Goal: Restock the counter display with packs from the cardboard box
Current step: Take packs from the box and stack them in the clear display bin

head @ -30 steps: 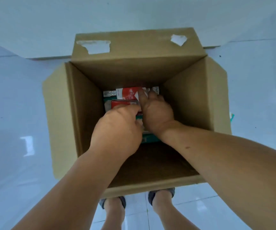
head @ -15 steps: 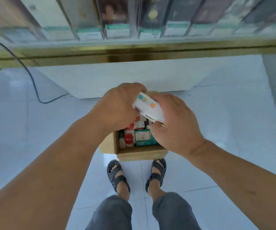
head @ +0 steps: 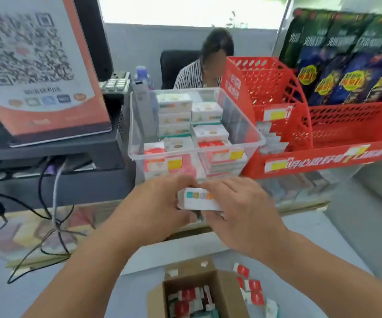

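i'm gripping a white pack (head: 199, 201) in left hand (head: 160, 204) and right hand (head: 239, 211) before the part-filled clear bin (head: 242, 114); plenty more are sitting in the cardboard box (head: 229, 293).

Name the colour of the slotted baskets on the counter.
The baskets are red, seen best in the head view.

Bright window (head: 185, 10) top ctr; grey wall (head: 139, 47) below; blk chair (head: 176, 65); pale floor (head: 2, 294).
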Available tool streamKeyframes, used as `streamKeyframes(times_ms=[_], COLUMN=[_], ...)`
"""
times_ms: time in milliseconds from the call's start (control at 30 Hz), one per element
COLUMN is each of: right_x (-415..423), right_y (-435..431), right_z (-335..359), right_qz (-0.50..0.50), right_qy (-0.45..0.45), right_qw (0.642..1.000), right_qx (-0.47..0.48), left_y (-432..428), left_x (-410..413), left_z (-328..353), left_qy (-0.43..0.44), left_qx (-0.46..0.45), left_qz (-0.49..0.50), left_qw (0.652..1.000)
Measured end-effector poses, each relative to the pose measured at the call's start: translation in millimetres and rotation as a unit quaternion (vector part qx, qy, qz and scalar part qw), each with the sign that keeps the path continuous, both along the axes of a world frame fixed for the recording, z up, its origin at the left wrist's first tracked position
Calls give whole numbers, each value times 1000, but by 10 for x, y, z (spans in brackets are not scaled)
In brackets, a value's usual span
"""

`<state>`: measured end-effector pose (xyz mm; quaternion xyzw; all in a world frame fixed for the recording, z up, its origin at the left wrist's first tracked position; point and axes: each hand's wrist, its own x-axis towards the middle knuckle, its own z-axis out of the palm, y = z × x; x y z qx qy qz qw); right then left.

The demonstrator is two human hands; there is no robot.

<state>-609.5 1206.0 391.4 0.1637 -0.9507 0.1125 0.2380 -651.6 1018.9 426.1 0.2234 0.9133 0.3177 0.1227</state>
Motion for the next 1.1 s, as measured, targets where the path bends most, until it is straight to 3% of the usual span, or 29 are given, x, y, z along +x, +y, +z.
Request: streamKeyframes(times_ms=[167,267,433,567,867,1100], right_x=[-277,-487,-862,-1148,-1949,-2620], right_y=[204,314,529,688,686,727], right_z=[509,543,489,453,519,532], right_qz=[39,57,76,80,10,-67], right_qy=[112,154,205,158,69,-1], right_qw=[993,986,976,983,983,979], right_qx=[-15,-13,-21,39,172,194], left_y=[85,301,698,903,1114,879], left_x=[-183,-303,-585,-808,-1433,-1732], left_z=[570,721,697,663,661,535], left_qy=[-64,-134,-166,-152,-79,-62], left_qx=[122,278,385,379,313,187], left_qz=[39,137,229,267,275,188], left_qw=[990,941,878,873,905,962])
